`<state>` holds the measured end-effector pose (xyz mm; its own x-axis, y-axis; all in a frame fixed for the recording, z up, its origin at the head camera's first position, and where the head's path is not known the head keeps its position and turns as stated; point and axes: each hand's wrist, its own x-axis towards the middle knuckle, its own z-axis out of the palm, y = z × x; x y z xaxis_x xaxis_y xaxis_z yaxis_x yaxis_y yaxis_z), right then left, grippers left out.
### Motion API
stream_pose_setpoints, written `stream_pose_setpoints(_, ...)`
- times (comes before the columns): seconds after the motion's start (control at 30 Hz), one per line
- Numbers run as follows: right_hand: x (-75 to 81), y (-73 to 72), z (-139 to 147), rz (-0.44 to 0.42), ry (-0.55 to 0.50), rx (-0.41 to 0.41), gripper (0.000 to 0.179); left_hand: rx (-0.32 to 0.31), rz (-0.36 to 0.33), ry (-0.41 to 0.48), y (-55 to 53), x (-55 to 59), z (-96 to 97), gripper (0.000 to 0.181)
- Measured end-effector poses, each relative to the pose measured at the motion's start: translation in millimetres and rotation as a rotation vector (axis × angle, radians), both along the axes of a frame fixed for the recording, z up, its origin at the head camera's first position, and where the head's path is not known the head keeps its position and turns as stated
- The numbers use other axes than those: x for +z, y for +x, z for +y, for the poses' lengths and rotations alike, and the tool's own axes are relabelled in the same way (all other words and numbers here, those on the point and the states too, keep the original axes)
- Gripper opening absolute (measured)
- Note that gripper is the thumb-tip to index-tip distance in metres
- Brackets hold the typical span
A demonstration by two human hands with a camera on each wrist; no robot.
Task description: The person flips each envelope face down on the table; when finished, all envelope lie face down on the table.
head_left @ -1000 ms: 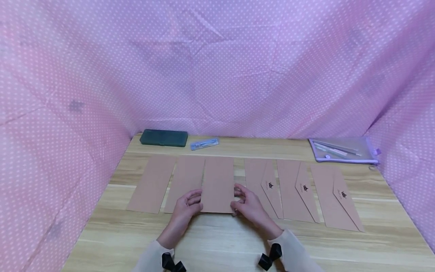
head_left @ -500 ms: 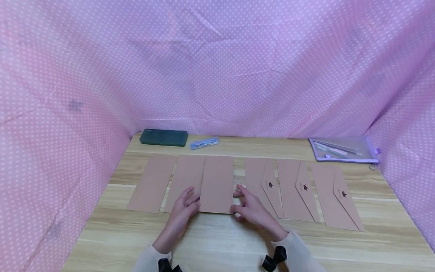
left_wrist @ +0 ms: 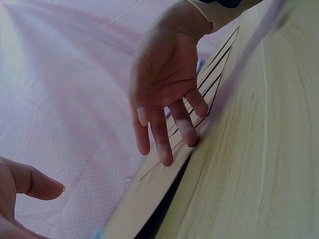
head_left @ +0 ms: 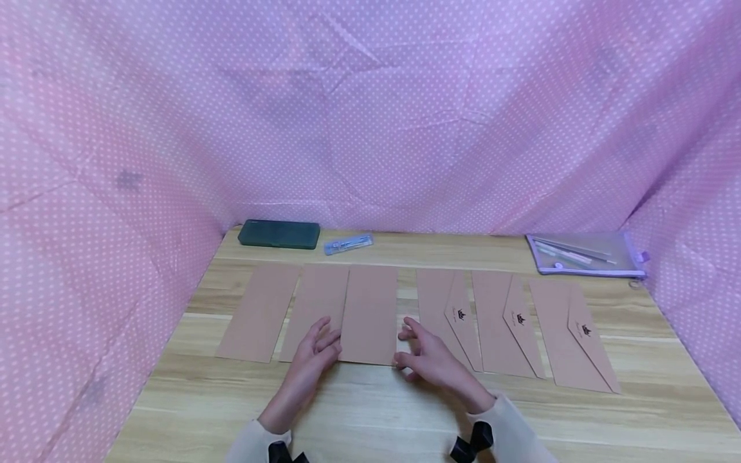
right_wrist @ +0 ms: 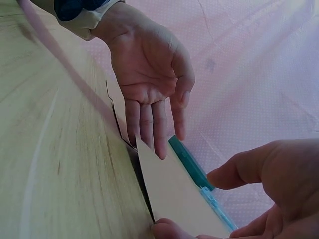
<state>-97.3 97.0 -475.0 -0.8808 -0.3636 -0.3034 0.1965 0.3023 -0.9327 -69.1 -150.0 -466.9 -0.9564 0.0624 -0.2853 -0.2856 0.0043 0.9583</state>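
A plain brown envelope (head_left: pixel 368 315) lies between my two hands, its near edge slightly raised over a dark shadow in the wrist views. My left hand (head_left: pixel 312 355) is beside its lower left edge, fingers loosely spread and resting over a second plain envelope (head_left: pixel 315 302). At the lower right corner is my right hand (head_left: pixel 431 360); a fingertip (right_wrist: pixel 167 230) touches or nearly touches the envelope's edge there, while the other fingers stay relaxed. A third plain envelope (head_left: pixel 258 312) lies at the left. Nearest to the right hand is a flap-side-up envelope (head_left: pixel 435 296) with a crown print.
Two more crown-printed envelopes, one in the middle (head_left: pixel 492 302) and one at the far right (head_left: pixel 552 321), continue the row. Behind stand a dark green case (head_left: pixel 279 235), a small blue packet (head_left: pixel 348 244) and a purple-edged zip pouch (head_left: pixel 585 254) with pens. Pink dotted cloth (head_left: pixel 370 128) surrounds the table.
The middle envelope has shifted slightly left and nearer me, overlapping its left neighbour's edge. My left fingers have loosened from its side, and the right hand has drawn slightly back.
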Motion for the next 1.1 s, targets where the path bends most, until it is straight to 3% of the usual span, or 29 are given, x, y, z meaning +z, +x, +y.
stream_pose_setpoints(0.4, 6.2, 0.6, 16, 0.043, 0.004, 0.067, 0.079, 0.018, 0.028, -0.035, -0.2, 5.9, -1.9, 0.069)
stream_pose_setpoints(0.63, 14.5, -4.4, 39, 0.086, -0.020, 0.092, 0.078, 0.029, 0.087, 0.027, -6.9, 14.9, 0.1, 0.063)
stream_pose_setpoints(0.9, 21.3, -8.6, 65, 0.111, -0.010, 0.037, 0.073, -0.007, 0.141, 0.080, -14.6, 26.1, 17.6, 0.060)
stream_pose_setpoints(1.1, 24.9, -10.4, 83, 0.138, -0.009, -0.027, 0.070, -0.029, 0.208, 0.160, -19.3, 27.6, 38.6, 0.057)
